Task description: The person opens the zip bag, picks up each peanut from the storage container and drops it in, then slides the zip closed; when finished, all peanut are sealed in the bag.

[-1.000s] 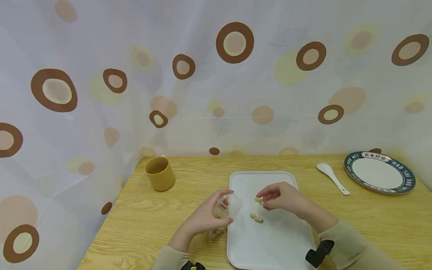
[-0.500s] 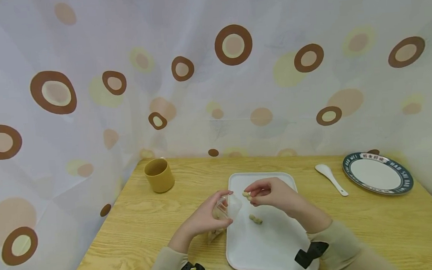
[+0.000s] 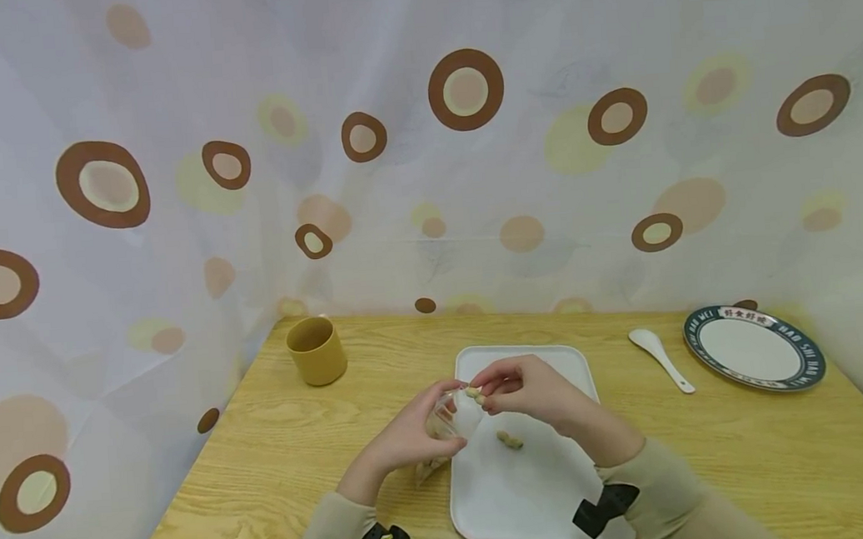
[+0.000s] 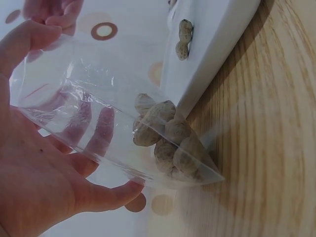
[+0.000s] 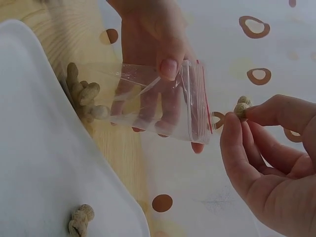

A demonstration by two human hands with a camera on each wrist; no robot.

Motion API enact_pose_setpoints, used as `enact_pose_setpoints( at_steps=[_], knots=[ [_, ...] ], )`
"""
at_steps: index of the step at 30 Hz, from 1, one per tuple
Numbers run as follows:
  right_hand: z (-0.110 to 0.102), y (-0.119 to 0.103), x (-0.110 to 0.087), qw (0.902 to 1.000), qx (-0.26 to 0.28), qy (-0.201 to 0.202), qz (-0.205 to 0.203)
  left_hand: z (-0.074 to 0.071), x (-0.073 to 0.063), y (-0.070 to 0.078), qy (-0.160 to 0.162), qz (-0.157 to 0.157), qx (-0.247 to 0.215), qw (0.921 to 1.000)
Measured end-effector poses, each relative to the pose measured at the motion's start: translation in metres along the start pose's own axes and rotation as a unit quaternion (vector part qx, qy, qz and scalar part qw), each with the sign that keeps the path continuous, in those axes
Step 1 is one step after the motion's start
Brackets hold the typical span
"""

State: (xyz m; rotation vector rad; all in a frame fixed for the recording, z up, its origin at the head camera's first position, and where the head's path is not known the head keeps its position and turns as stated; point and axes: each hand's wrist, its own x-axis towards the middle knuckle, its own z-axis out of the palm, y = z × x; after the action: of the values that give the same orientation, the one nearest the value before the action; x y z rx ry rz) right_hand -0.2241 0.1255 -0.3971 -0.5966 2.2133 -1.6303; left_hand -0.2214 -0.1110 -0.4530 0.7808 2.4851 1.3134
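A clear zip bag (image 5: 148,98) with a red line along its mouth is gripped by my left hand (image 3: 411,428), thumb on one side and fingers on the other. Several peanuts (image 4: 168,138) lie in the bag's bottom corner, which hangs beside the tray at the table. My right hand (image 3: 536,389) pinches one peanut (image 5: 242,107) between thumb and fingertips, just outside the bag's mouth. Another peanut (image 3: 509,440) lies on the white tray (image 3: 530,496), below the right hand.
A yellow mug (image 3: 317,353) stands at the table's back left. On the right are a white spoon (image 3: 662,360) and a plate (image 3: 754,349) with a dark patterned rim. A patterned curtain (image 3: 423,153) hangs behind the table (image 3: 266,481).
My right hand has carried the pinched peanut leftward from over the tray to the bag's mouth. The left hand and bag have stayed nearly still.
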Motion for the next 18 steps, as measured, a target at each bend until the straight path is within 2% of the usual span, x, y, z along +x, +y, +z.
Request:
enact_pose_setpoints(
  at_steps=[7, 18],
  knots=[
    [0.002, 0.004, 0.003, 1.0, 0.007, -0.003, 0.001, 0.001, 0.003, -0.001, 0.002, 0.01, 0.0, 1.0],
    [-0.011, 0.015, -0.003, 0.9998, -0.004, 0.017, 0.009, 0.0, 0.004, -0.005, 0.008, -0.001, -0.007, 0.9999]
  ],
)
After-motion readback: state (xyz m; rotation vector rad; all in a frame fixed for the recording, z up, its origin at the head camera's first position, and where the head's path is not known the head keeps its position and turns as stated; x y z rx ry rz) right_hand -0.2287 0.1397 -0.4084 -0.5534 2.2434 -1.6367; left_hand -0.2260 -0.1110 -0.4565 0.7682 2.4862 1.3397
